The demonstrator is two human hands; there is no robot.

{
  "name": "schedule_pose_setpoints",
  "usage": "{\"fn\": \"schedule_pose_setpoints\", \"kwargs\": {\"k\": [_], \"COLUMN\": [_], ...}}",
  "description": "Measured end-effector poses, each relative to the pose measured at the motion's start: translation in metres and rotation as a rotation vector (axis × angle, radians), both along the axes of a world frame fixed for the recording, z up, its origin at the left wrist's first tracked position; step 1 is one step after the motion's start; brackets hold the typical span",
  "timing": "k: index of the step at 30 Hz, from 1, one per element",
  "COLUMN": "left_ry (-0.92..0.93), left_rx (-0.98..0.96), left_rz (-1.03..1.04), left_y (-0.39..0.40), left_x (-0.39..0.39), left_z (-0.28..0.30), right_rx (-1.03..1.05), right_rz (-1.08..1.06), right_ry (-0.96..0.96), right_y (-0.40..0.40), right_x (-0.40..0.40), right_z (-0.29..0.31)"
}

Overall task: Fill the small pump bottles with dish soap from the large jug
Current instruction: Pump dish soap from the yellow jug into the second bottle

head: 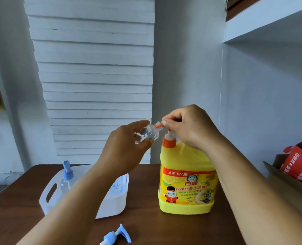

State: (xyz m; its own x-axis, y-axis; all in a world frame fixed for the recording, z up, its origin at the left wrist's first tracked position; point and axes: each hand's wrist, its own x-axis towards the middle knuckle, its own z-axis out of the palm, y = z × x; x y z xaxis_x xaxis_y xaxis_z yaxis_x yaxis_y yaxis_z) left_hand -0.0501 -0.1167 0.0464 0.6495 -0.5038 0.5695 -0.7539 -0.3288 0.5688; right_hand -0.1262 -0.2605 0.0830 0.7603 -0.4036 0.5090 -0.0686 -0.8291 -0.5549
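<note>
- Yellow jug stands on the tabletop; right hand grip presses its pump.
- White basket holds one capped bottle, apparently awaiting soap.
- Small bottle, left hand grip holding it at the spout, looks nearly empty.
- Its blue pump lies unattached.

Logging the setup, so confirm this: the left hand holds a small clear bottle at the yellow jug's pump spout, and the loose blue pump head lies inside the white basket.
One detail is wrong. The head view shows the loose blue pump head lying on the brown table, in front of the white basket, not inside it. The left hand does hold the small clear bottle at the yellow jug spout.
</note>
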Motion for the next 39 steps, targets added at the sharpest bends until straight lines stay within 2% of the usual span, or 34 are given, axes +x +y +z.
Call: {"fn": "schedule_pose_setpoints", "kwargs": {"k": [13,22,28,32,39], "left_ry": [0.011,0.026,0.030,0.019,0.012], "left_rx": [0.039,-0.003,0.003,0.013,0.005], "left_rz": [-0.004,-0.030,-0.013,-0.012,-0.005], "left_y": [-0.002,0.001,-0.001,-0.002,-0.005], "left_x": [-0.003,-0.003,-0.001,0.000,0.003], "left_z": [-0.001,0.001,0.000,0.002,0.000], "right_rx": [0.009,-0.043,-0.073,-0.053,-0.053], "right_rz": [0.007,0.037,0.028,0.041,0.036], "right_ry": [0.039,0.056,0.131,0.064,0.082], "right_y": [-0.001,-0.002,-0.001,-0.004,-0.007], "right_x": [0.002,-0.006,-0.002,-0.002,0.001], "right_z": [-0.008,-0.002,0.006,-0.002,0.003]}}
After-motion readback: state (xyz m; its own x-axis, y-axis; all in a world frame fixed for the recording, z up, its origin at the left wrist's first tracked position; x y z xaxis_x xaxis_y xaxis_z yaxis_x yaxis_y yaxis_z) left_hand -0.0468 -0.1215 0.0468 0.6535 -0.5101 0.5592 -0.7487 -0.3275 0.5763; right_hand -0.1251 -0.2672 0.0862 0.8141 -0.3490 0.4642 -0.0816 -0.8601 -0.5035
